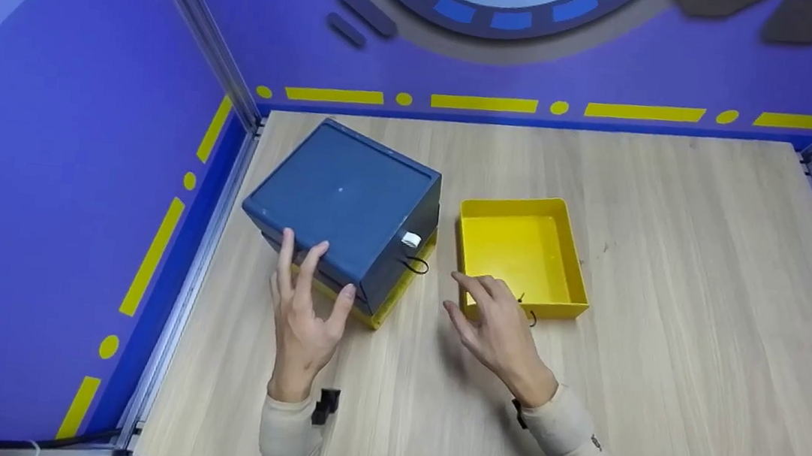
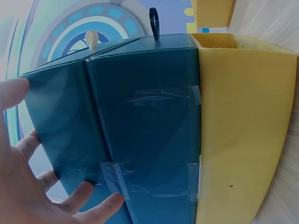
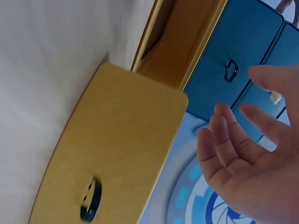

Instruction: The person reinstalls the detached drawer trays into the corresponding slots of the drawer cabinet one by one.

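A stack of two blue drawer boxes (image 1: 342, 191) rests turned at an angle on a yellow casing (image 2: 243, 116) with an open, hollow front. My left hand (image 1: 305, 327) is spread at the stack's near side; its fingertips appear to touch the blue wall. One blue front carries a black loop pull (image 3: 231, 71), the other a white tab (image 1: 411, 239). Right of the stack lies a yellow drawer (image 1: 563, 309), open upward, with a black loop (image 3: 91, 199) on its front. Over its near left corner hovers my right hand (image 1: 500, 336), fingers loosely bent, holding nothing.
All of it stands on a light wood table (image 1: 692, 303). A purple wall panel (image 1: 482, 77) closes the back, and another (image 1: 80, 171) the left side. Strips of clear tape (image 2: 154, 175) run across the blue boxes.
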{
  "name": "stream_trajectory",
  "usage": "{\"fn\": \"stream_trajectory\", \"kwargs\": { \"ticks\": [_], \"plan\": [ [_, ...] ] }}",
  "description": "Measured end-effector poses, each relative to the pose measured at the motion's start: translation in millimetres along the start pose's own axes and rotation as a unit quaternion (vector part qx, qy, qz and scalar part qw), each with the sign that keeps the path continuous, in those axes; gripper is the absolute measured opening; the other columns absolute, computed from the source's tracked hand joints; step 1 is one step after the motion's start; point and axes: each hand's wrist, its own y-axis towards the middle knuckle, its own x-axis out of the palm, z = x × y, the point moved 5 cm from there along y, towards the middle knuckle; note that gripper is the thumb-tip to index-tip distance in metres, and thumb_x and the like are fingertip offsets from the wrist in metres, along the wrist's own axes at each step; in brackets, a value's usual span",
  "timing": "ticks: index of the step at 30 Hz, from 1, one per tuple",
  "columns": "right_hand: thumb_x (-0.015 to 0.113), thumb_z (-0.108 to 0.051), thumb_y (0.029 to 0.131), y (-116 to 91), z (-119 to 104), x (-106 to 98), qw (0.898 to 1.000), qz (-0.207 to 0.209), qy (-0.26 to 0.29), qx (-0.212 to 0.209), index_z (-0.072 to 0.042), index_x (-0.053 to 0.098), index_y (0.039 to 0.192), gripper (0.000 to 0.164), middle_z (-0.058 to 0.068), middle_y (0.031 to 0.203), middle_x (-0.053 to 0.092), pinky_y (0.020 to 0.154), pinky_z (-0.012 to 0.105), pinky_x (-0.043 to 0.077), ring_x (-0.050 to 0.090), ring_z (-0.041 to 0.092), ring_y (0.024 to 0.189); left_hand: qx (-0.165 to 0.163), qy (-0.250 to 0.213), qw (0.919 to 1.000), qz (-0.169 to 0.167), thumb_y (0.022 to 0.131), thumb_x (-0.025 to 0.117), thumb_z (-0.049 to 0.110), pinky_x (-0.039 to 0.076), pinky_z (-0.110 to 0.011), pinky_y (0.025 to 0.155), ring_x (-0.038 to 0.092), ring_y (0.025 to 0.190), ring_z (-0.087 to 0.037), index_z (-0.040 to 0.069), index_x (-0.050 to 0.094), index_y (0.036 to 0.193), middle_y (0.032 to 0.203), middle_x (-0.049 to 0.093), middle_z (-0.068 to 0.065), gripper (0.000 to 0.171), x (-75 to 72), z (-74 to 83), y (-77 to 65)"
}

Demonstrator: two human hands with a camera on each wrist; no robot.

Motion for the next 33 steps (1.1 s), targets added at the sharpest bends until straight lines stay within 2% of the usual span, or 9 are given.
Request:
{"fn": "stream_trajectory", "kwargs": {
  "ticks": [3, 7, 12, 18, 21, 25, 29, 33],
  "plan": [
    [0.085, -0.023, 0.091, -5, 5, -7, 0.999, 0.023, -0.025, 0.026, -0.007, 0.076, 0.122, 0.036, 0.008, 0.097, 0.072, 0.068, 0.038, 0.057, 0.067, 0.025, 0.082, 0.003, 0.002, 1.0000, 0.001, 0.096, 0.076, 0.026, 0.034, -0.073, 0.112, 0.034, 0.152, -0.046, 0.021, 0.053, 0.155, 0.179, 0.016, -0.017, 0.064, 0.0, -0.6, 0.4],
    [0.086, -0.021, 0.088, -14, 14, -16, 0.995, 0.067, -0.055, 0.056, -0.006, 0.076, 0.111, 0.029, 0.008, 0.081, 0.067, 0.054, 0.035, 0.050, 0.061, 0.023, 0.066, 0.004, 0.002, 1.0000, 0.002, 0.096, 0.076, 0.025, 0.035, -0.073, 0.111, 0.035, 0.151, -0.047, 0.020, 0.053, 0.155, 0.178, 0.017, -0.017, 0.064, -0.6, -0.7, -0.1],
    [0.085, -0.020, 0.087, -28, 26, -24, 0.986, 0.107, -0.101, 0.080, -0.003, 0.077, 0.107, 0.027, 0.012, 0.075, 0.067, 0.047, 0.037, 0.045, 0.058, 0.026, 0.057, 0.005, 0.003, 1.0000, 0.002, 0.096, 0.076, 0.025, 0.034, -0.074, 0.112, 0.034, 0.152, -0.048, 0.020, 0.053, 0.155, 0.178, 0.017, -0.018, 0.063, -1.0, -1.0, -1.4],
    [0.085, -0.022, 0.085, -43, 39, -27, 0.977, 0.100, -0.147, 0.122, -0.004, 0.077, 0.109, 0.031, 0.015, 0.079, 0.070, 0.049, 0.044, 0.049, 0.063, 0.035, 0.061, 0.001, 0.002, 1.0000, 0.003, 0.096, 0.076, 0.026, 0.032, -0.075, 0.114, 0.033, 0.153, -0.048, 0.020, 0.053, 0.155, 0.178, 0.016, -0.018, 0.064, -1.5, -2.0, -2.3],
    [0.085, -0.021, 0.085, -47, 43, -26, 0.976, 0.093, -0.152, 0.128, -0.005, 0.077, 0.110, 0.031, 0.016, 0.083, 0.072, 0.052, 0.047, 0.052, 0.066, 0.038, 0.065, -0.007, 0.002, 1.0000, -0.001, 0.096, 0.076, 0.027, 0.030, -0.076, 0.115, 0.029, 0.156, -0.048, 0.021, 0.053, 0.156, 0.179, 0.015, -0.016, 0.065, -2.0, -2.3, -1.7],
    [0.085, -0.020, 0.085, -49, 45, -26, 0.976, 0.089, -0.149, 0.131, -0.004, 0.076, 0.111, 0.032, 0.017, 0.087, 0.074, 0.053, 0.048, 0.053, 0.067, 0.039, 0.066, -0.011, 0.004, 0.9999, -0.005, 0.096, 0.076, 0.027, 0.031, -0.075, 0.115, 0.031, 0.154, -0.047, 0.022, 0.052, 0.157, 0.179, 0.014, -0.015, 0.065, -2.0, -1.9, -0.1],
    [0.086, -0.019, 0.084, -52, 48, -24, 0.975, 0.087, -0.153, 0.132, -0.003, 0.077, 0.110, 0.032, 0.017, 0.082, 0.073, 0.051, 0.047, 0.051, 0.066, 0.037, 0.062, -0.003, 0.003, 1.0000, -0.003, 0.096, 0.077, 0.027, 0.034, -0.073, 0.113, 0.036, 0.149, -0.046, 0.021, 0.053, 0.156, 0.179, 0.015, -0.016, 0.065, -1.0, -0.1, 0.6],
    [0.088, -0.019, 0.083, -56, 51, -20, 0.977, 0.075, -0.151, 0.132, -0.002, 0.077, 0.112, 0.036, 0.015, 0.076, 0.071, 0.047, 0.045, 0.049, 0.064, 0.034, 0.057, 0.004, 0.001, 1.0000, 0.000, 0.095, 0.077, 0.027, 0.033, -0.073, 0.112, 0.036, 0.149, -0.047, 0.020, 0.053, 0.155, 0.178, 0.016, -0.018, 0.065, -0.5, 0.6, 0.5]
  ]
}}
